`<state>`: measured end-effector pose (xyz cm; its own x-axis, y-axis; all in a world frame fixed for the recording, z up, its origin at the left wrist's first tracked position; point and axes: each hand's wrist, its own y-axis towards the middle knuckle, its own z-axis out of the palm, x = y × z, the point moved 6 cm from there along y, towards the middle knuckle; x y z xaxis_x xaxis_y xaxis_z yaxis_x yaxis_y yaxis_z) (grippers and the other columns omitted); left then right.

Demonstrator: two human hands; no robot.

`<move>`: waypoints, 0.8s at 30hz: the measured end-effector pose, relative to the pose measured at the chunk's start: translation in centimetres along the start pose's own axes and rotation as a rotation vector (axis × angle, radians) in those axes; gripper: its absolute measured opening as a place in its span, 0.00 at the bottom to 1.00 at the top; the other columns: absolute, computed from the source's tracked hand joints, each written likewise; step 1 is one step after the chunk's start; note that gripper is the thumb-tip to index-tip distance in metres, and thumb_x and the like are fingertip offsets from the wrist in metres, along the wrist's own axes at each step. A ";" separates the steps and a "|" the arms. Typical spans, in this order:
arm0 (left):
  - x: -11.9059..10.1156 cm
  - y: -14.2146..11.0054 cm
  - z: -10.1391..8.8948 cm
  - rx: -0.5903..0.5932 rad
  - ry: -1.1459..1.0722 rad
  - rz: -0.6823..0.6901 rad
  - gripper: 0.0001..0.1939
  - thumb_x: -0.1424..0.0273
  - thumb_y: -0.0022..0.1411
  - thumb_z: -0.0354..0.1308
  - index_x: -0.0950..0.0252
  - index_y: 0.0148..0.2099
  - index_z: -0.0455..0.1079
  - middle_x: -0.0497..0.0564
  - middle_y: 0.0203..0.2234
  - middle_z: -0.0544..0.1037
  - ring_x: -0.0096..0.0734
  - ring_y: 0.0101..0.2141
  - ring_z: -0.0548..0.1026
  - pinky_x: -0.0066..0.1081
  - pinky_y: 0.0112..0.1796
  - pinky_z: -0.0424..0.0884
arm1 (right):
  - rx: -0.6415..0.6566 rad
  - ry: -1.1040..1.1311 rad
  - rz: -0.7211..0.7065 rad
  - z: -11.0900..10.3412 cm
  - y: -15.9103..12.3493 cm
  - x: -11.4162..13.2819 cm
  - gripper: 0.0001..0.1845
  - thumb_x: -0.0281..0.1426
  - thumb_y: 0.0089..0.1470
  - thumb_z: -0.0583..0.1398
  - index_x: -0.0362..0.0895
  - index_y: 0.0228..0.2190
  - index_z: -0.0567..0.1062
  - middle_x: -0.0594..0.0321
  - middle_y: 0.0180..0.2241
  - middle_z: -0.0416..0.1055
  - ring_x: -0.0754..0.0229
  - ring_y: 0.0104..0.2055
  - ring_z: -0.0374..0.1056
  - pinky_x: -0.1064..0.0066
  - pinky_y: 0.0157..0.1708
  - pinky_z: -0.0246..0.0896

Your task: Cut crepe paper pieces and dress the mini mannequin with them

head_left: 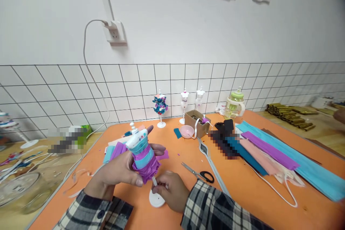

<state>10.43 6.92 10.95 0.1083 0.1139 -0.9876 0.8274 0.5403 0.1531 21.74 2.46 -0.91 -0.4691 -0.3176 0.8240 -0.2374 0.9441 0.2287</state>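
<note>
A small white dress form [140,154] tilts to the left over the orange table, dressed in light blue and purple bands with a ruffled purple skirt. My left hand [121,169] is wrapped round its body from behind, thumb near the skirt's lower edge. Below the skirt, my right hand [171,188] has its fingers closed on the white stand pole. The round white base [156,199] shows just under that hand. To the right of my right hand lie black-handled scissors [199,174], slightly open on the table.
Several coloured crepe strips [269,147] lie at the right. Toward the back stand a decorated dress form [160,106], two bare ones, a pink bowl [187,132], a cardboard box [198,122] and a bottle [235,104]. A grey zipper-like strip [212,165] runs toward me.
</note>
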 end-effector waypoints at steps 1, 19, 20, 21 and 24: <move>-0.1 0.1 0.1 -0.001 0.021 -0.014 0.59 0.71 0.46 0.75 0.50 0.72 0.45 0.61 0.55 0.73 0.52 0.49 0.76 0.43 0.45 0.72 | 0.009 0.004 -0.005 0.0 0.1 0.1 0.06 0.24 0.53 0.63 0.42 0.31 0.82 0.62 0.30 0.79 0.61 0.36 0.70 0.74 0.38 0.56; -1.1 -0.1 -2.1 -0.293 -0.422 0.143 0.55 0.73 0.41 0.78 0.55 0.69 0.56 0.54 0.36 0.80 0.47 0.39 0.80 0.43 0.43 0.76 | 0.094 -0.066 -0.221 3.1 -1.0 1.2 0.07 0.32 0.57 0.61 0.48 0.29 0.80 0.67 0.26 0.77 0.61 0.33 0.70 0.68 0.55 0.54; -1.0 -0.1 -2.4 -0.335 -0.498 0.168 0.56 0.72 0.41 0.78 0.54 0.69 0.56 0.54 0.36 0.81 0.47 0.39 0.81 0.41 0.42 0.78 | 0.090 -0.078 -0.218 2.9 -1.1 1.2 0.06 0.32 0.56 0.62 0.48 0.31 0.80 0.66 0.25 0.77 0.60 0.33 0.70 0.67 0.53 0.55; -0.7 -0.2 -2.8 -0.386 -0.590 0.199 0.55 0.70 0.42 0.78 0.54 0.69 0.56 0.54 0.36 0.82 0.45 0.38 0.82 0.39 0.41 0.79 | 0.063 -0.083 -0.192 2.5 -1.1 1.2 0.07 0.31 0.54 0.62 0.47 0.35 0.80 0.66 0.25 0.76 0.60 0.33 0.69 0.67 0.50 0.57; 1.8 -1.2 -3.9 -0.594 -0.896 0.229 0.37 0.58 0.58 0.67 0.63 0.65 0.61 0.60 0.39 0.83 0.41 0.38 0.83 0.33 0.38 0.81 | -0.005 -0.080 -0.085 0.6 -1.2 1.4 0.19 0.27 0.49 0.61 0.46 0.45 0.77 0.67 0.24 0.74 0.58 0.31 0.69 0.68 0.41 0.59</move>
<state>7.50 9.72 9.15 0.7851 -0.2546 -0.5647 0.3660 0.9261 0.0913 20.88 0.84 -0.38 -0.5137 -0.4027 0.7575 -0.2749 0.9137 0.2993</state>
